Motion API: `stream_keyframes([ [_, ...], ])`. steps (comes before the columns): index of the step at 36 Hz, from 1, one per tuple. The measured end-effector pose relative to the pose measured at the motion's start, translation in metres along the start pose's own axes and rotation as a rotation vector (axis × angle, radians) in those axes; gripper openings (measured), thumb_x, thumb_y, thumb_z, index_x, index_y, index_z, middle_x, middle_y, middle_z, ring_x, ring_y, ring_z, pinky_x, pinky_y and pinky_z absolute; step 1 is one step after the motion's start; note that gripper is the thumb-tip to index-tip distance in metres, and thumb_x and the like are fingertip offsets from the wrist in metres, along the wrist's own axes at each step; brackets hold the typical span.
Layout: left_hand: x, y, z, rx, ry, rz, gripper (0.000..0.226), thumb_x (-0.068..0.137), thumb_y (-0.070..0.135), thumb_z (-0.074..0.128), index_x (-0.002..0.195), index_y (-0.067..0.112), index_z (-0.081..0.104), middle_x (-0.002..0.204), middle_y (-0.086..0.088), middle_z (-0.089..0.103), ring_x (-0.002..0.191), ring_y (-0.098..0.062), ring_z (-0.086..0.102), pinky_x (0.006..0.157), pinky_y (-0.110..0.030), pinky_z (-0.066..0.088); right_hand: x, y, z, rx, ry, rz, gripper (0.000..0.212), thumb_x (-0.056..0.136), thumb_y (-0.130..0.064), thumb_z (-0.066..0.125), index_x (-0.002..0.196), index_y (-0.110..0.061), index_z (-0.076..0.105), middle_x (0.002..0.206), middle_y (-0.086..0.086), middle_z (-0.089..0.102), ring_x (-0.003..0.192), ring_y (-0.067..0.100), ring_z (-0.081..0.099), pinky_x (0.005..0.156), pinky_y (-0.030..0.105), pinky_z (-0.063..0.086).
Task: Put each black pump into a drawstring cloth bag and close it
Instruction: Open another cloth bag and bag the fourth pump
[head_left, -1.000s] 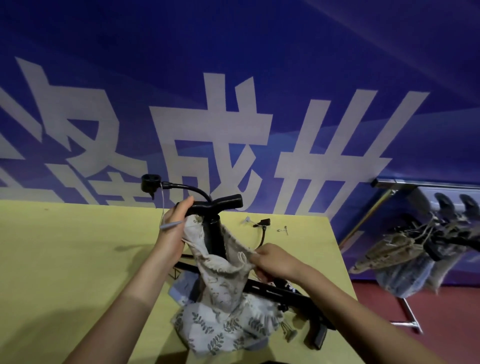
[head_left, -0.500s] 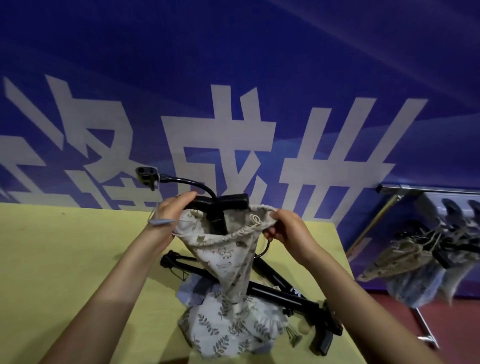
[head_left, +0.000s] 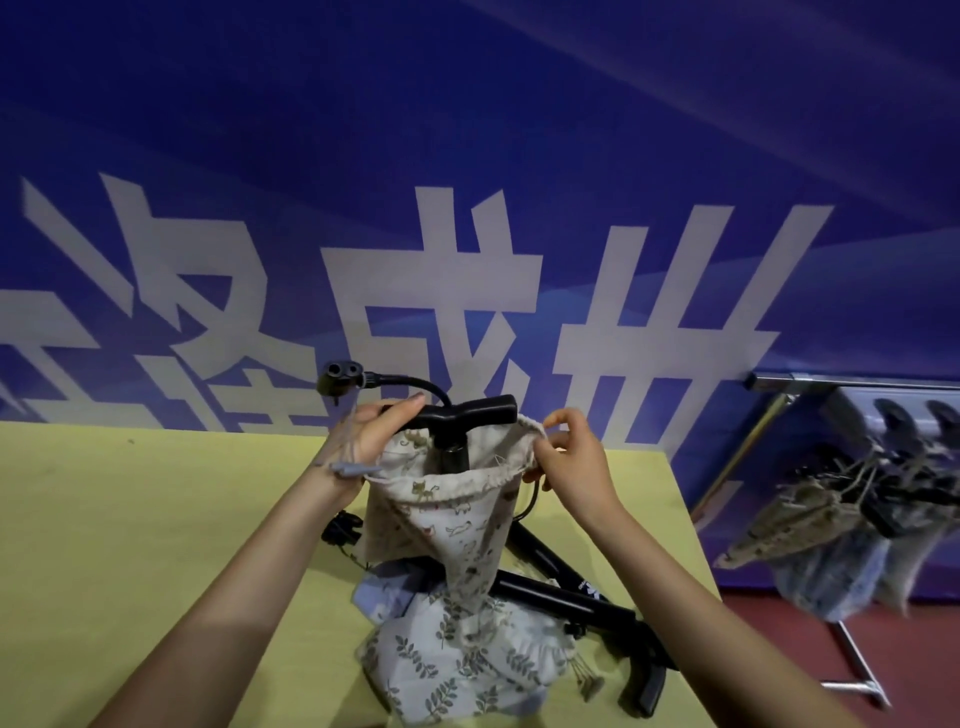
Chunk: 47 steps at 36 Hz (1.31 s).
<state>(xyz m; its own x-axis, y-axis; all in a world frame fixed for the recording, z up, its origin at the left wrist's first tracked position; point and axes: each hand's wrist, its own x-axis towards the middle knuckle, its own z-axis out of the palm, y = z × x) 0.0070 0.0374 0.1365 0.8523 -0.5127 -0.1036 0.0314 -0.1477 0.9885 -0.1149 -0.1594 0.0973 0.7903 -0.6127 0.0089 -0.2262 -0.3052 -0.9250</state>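
My left hand (head_left: 371, 441) curls round the left end of the pump (head_left: 457, 431) handle and seems to pin the bag (head_left: 447, 509) rim under it, a grey tag sticking out by my wrist. My right hand (head_left: 563, 460) pinches the rim on the other side, fingers bent, thumb under the gathered hem. Between them the mouth stands wide, and the pump is upright inside with its barrel down in the cloth; only the T-handle and the hose (head_left: 410, 384) with its nozzle head rise above the rim.

I judge this pump is nearly in: the hose has yet to be tucked down and the cord drawn tight. Below, on the table (head_left: 130, 519), leaf-print bags (head_left: 457, 670) lie in a heap, and at least two more pumps (head_left: 561, 597) lie bare beside them, so much is left. Filled bags seem to hang on the rack (head_left: 852, 499) to the right, though blur makes them hard to read.

I cannot see the cord itself, nor how deep the pump's foot sits. What lies under the heap is hidden, and the count of bare pumps is unsure
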Motion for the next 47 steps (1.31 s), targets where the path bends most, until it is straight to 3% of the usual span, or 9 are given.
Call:
stream_keyframes([
  [5, -0.003, 0.004, 0.004, -0.008, 0.027, 0.008, 0.037, 0.061, 0.068, 0.075, 0.083, 0.038, 0.077, 0.094, 0.006, 0.076, 0.102, -0.044, 0.061, 0.084, -0.043, 0.046, -0.004, -0.001, 0.001, -0.037, -0.084, -0.165, 0.04, 0.096, -0.002, 0.038, 0.096, -0.03, 0.066, 0.099, -0.002, 0.067, 0.068, 0.018, 0.06, 0.059, 0.029, 0.049],
  [8, -0.004, 0.007, 0.007, 0.0, 0.054, 0.006, 0.044, 0.061, 0.064, 0.069, 0.086, 0.028, 0.078, 0.095, 0.001, 0.076, 0.1, -0.03, 0.068, 0.1, -0.047, 0.047, -0.007, -0.001, -0.004, -0.036, -0.224, -0.171, 0.041, 0.092, -0.001, 0.036, 0.081, -0.016, 0.072, 0.095, 0.005, 0.065, 0.079, 0.016, 0.057, 0.064, 0.014, 0.045],
  [15, 0.008, 0.004, 0.01, 0.013, 0.111, 0.0, 0.065, 0.061, 0.066, 0.067, 0.099, 0.014, 0.074, 0.098, -0.01, 0.074, 0.097, -0.031, 0.068, 0.098, -0.048, 0.048, -0.006, 0.008, -0.019, 0.005, -0.37, -0.13, 0.031, 0.075, -0.055, 0.062, 0.088, -0.029, 0.072, 0.1, -0.005, 0.062, 0.094, 0.01, 0.061, 0.087, 0.031, 0.049],
  [20, 0.018, 0.006, 0.015, 0.023, 0.145, -0.013, 0.05, 0.08, 0.057, 0.063, 0.104, 0.013, 0.063, 0.09, -0.007, 0.062, 0.076, -0.011, 0.058, 0.086, -0.035, 0.044, -0.002, 0.004, -0.029, -0.108, -0.461, -0.169, 0.035, 0.072, -0.035, 0.082, 0.103, -0.032, 0.067, 0.108, -0.007, 0.057, 0.101, 0.002, 0.058, 0.091, 0.02, 0.048],
  [26, 0.026, 0.005, 0.018, -0.033, 0.186, -0.063, 0.029, 0.092, 0.04, 0.059, 0.092, 0.012, 0.053, 0.074, -0.001, 0.046, 0.068, -0.008, 0.046, 0.085, -0.033, 0.035, 0.001, 0.003, -0.034, -0.118, -0.321, -0.302, 0.003, 0.081, -0.018, 0.076, 0.082, -0.017, 0.073, 0.09, 0.005, 0.058, 0.083, 0.02, 0.059, 0.08, 0.035, 0.051],
  [32, 0.025, 0.006, 0.018, -0.018, 0.179, -0.101, 0.023, 0.094, 0.04, 0.057, 0.086, 0.019, 0.057, 0.062, 0.002, 0.039, 0.051, -0.003, 0.05, 0.074, -0.034, 0.039, 0.001, -0.004, -0.04, 0.025, -0.243, -0.263, 0.011, 0.085, -0.023, 0.071, 0.075, -0.021, 0.075, 0.073, -0.01, 0.056, 0.067, 0.004, 0.051, 0.063, 0.021, 0.043],
  [36, 0.022, 0.007, 0.018, 0.019, 0.155, -0.081, 0.023, 0.095, 0.039, 0.055, 0.093, 0.017, 0.055, 0.071, -0.002, 0.045, 0.067, -0.009, 0.045, 0.08, -0.035, 0.039, -0.002, -0.017, -0.043, 0.172, -0.231, -0.187, 0.02, 0.093, -0.017, 0.06, 0.081, -0.009, 0.074, 0.06, -0.011, 0.06, 0.05, -0.002, 0.046, 0.05, 0.012, 0.036],
  [42, 0.013, 0.014, 0.014, 0.053, 0.053, -0.078, 0.06, 0.069, 0.062, 0.067, 0.109, 0.018, 0.065, 0.106, 0.001, 0.065, 0.097, -0.009, 0.059, 0.085, -0.032, 0.045, 0.007, -0.032, -0.051, 0.556, -0.338, 0.054, 0.03, 0.102, -0.02, 0.042, 0.076, -0.011, 0.055, 0.052, -0.005, 0.029, 0.043, 0.008, 0.022, 0.041, 0.019, 0.017],
  [47, 0.007, 0.019, 0.03, 0.046, -0.056, -0.039, 0.012, 0.094, 0.027, 0.058, 0.092, 0.017, 0.064, 0.096, 0.014, 0.06, 0.091, 0.0, 0.055, 0.077, -0.019, 0.041, 0.009, -0.058, -0.054, 0.514, -0.403, -0.084, 0.021, 0.088, -0.02, 0.06, 0.069, -0.016, 0.052, 0.056, 0.0, 0.05, 0.052, 0.014, 0.042, 0.048, 0.019, 0.036],
])
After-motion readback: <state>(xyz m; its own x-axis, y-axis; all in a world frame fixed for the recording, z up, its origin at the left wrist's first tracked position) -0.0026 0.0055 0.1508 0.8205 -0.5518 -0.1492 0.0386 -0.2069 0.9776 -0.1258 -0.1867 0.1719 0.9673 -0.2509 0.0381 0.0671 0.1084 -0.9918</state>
